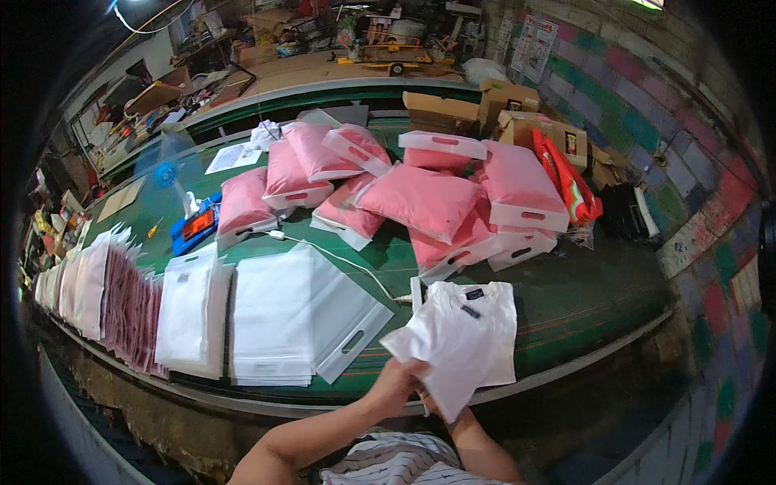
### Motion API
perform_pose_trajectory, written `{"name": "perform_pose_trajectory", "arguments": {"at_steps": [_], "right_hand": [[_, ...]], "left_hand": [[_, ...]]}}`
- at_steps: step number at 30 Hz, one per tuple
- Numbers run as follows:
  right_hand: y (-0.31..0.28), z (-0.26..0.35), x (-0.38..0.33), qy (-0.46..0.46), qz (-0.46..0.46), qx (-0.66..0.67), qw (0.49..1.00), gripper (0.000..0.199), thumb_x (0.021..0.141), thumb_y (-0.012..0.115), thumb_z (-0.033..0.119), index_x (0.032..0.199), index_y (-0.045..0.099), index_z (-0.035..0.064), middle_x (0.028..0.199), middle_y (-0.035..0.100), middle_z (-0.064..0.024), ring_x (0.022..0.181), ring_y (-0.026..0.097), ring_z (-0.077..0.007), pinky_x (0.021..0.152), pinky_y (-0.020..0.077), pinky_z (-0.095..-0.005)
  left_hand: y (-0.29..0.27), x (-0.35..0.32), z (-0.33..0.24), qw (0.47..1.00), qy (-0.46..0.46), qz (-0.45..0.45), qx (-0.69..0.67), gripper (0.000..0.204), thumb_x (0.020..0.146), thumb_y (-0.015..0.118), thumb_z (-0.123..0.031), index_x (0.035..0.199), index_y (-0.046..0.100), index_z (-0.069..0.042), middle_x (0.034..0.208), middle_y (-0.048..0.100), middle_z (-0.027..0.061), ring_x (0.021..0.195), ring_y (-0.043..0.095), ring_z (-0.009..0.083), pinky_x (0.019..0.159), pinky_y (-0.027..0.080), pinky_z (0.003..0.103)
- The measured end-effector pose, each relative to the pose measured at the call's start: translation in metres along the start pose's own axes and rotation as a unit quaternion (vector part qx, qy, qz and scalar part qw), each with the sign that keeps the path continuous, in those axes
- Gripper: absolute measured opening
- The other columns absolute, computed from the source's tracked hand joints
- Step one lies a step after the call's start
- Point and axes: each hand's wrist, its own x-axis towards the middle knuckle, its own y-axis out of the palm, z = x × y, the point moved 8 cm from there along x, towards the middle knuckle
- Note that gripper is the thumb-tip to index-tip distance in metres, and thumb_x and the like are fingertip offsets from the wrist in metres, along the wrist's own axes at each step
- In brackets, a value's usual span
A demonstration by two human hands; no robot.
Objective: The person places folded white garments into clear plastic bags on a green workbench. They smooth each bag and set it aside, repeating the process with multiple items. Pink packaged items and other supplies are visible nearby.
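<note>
A folded white T-shirt (473, 347) lies at the table's front edge, with a dark neck label and a small dark tag at its collar. Its near left part is lifted and bunched. My left hand (402, 383) is closed on that lifted edge. Close beside it, my right hand (437, 406) is at the same edge, mostly covered by the cloth, and appears closed on it. To the left of the shirt lie flat, translucent white bags (275, 315) with handle cut-outs, fanned out in a pile.
Several filled pink packages (424, 198) in handled bags are heaped mid-table. More bags (190, 315) stand in a row at left. A white cable (347, 260), a blue fan (165, 174) and a red bag (566, 182) are on the green table (582, 283). Cardboard boxes (517, 105) stand behind.
</note>
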Motion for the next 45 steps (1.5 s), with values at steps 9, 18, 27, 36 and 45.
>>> {"name": "perform_pose_trajectory", "arguments": {"at_steps": [9, 18, 27, 36, 45], "right_hand": [[0.055, -0.01, 0.039, -0.069, -0.004, 0.133, 0.989, 0.034, 0.089, 0.063, 0.023, 0.117, 0.063, 0.0049, 0.106, 0.068, -0.0105, 0.094, 0.066, -0.027, 0.084, 0.0532, -0.0441], [0.059, -0.068, 0.068, 0.048, -0.004, 0.099, 0.994, 0.039, 0.094, 0.061, 0.023, 0.128, 0.06, 0.0055, 0.122, 0.068, -0.0115, 0.114, 0.065, -0.0296, 0.104, 0.0494, -0.0487], [0.017, -0.132, 0.065, 0.17, -0.133, -0.022, 0.976, 0.034, 0.105, 0.05, 0.028, 0.127, 0.055, 0.0029, 0.125, 0.064, -0.0156, 0.122, 0.06, -0.0359, 0.108, 0.0446, -0.0558], [0.038, -0.131, 0.055, 0.155, -0.141, -0.032, 0.977, 0.035, 0.104, 0.051, 0.029, 0.127, 0.056, 0.0037, 0.123, 0.065, -0.0161, 0.118, 0.062, -0.033, 0.104, 0.0485, -0.0526], [0.002, -0.036, 0.101, -0.109, -0.17, -0.525, 0.827, 0.035, 0.094, 0.065, 0.013, 0.127, 0.06, 0.006, 0.106, 0.066, -0.0135, 0.099, 0.067, -0.0291, 0.083, 0.0539, -0.0413]], "left_hand": [[-0.17, -0.059, -0.07, 0.995, -0.007, -0.03, -0.098, 0.063, 0.074, 0.061, -0.016, 0.133, 0.054, 0.003, 0.116, 0.068, 0.0138, 0.104, 0.066, 0.0308, 0.097, 0.052, 0.043], [-0.286, -0.042, -0.183, 0.918, 0.242, -0.09, -0.302, 0.045, 0.093, 0.054, -0.016, 0.134, 0.047, 0.003, 0.132, 0.055, 0.0231, 0.081, 0.063, 0.0237, 0.082, 0.056, 0.039], [-0.281, -0.029, -0.031, 0.971, -0.059, -0.126, 0.195, 0.035, 0.093, 0.07, -0.024, 0.11, 0.052, 0.001, 0.093, 0.061, 0.0102, 0.085, 0.065, 0.0181, 0.072, 0.057, 0.036], [-0.246, -0.035, -0.039, 0.969, 0.081, -0.201, 0.119, 0.066, 0.087, 0.075, -0.004, 0.136, 0.031, -0.001, 0.112, 0.054, 0.0184, 0.094, 0.061, 0.0218, 0.076, 0.053, 0.032], [-0.265, -0.04, -0.043, 0.974, 0.059, -0.179, 0.123, 0.065, 0.083, 0.071, 0.006, 0.141, 0.043, 0.0, 0.126, 0.055, 0.0161, 0.103, 0.06, 0.022, 0.084, 0.051, 0.034]]}}
